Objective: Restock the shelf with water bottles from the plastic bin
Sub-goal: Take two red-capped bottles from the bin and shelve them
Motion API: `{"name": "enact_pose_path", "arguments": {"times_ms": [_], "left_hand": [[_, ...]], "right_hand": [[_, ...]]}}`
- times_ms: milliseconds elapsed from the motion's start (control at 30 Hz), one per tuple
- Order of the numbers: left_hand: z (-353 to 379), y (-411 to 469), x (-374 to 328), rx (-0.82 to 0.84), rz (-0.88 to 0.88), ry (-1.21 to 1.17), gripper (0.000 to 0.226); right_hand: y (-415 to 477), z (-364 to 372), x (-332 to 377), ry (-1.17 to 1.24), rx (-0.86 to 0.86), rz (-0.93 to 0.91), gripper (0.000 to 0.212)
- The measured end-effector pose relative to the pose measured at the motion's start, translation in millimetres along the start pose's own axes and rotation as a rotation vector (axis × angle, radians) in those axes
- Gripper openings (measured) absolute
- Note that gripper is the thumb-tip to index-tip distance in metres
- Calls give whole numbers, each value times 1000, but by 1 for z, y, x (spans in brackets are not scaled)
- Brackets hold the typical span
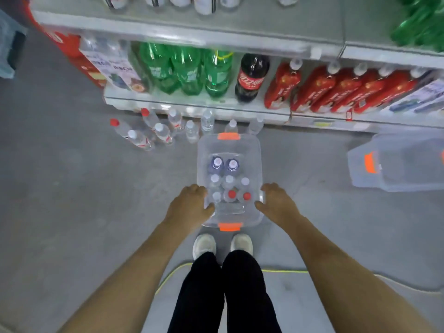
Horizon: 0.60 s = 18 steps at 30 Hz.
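Observation:
A clear plastic bin (pixel 254 150) with orange latches sits in front of my feet, in front of the shelf (pixel 197 105). Inside it stand several water bottles (pixel 228 181) with white, blue and red caps. My left hand (pixel 192 203) grips the bin's left rim, thumb over the edge. My right hand (pixel 276 203) grips the right rim the same way. More water bottles (pixel 163 131) stand on the floor by the shelf base.
The lower shelf holds green soda bottles (pixel 189 70), a cola bottle (pixel 251 75) and red-labelled bottles (pixel 336 87). A second clear bin (pixel 398 162) lies on the floor at right. A yellow cord (pixel 168 277) runs across the floor by my legs.

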State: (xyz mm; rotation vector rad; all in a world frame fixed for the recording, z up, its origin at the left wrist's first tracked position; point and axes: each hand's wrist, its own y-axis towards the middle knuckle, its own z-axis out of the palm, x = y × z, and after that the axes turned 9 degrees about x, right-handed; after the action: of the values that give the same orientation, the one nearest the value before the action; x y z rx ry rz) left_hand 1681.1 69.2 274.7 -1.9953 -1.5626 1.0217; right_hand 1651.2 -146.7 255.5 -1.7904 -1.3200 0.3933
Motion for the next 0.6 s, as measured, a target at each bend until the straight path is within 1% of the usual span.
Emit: {"name": "enact_pose_path", "arguments": {"times_ms": [167,333,400,500,600], "left_hand": [[65,65,7,27,-13,-81,42],[115,134,10,78,32,-70,46],[129,160,12,82,65,-32,47],[146,197,14,77,133,91,47],[163,227,15,104,178,179,48]], "right_hand": [[70,54,-36,50,57,4,51],[131,98,-65,96,92,8,56],[151,114,-74,106,81,-11,57],[181,136,-84,135,36,-53,58],[206,157,-91,165,8,-80,58]]}}
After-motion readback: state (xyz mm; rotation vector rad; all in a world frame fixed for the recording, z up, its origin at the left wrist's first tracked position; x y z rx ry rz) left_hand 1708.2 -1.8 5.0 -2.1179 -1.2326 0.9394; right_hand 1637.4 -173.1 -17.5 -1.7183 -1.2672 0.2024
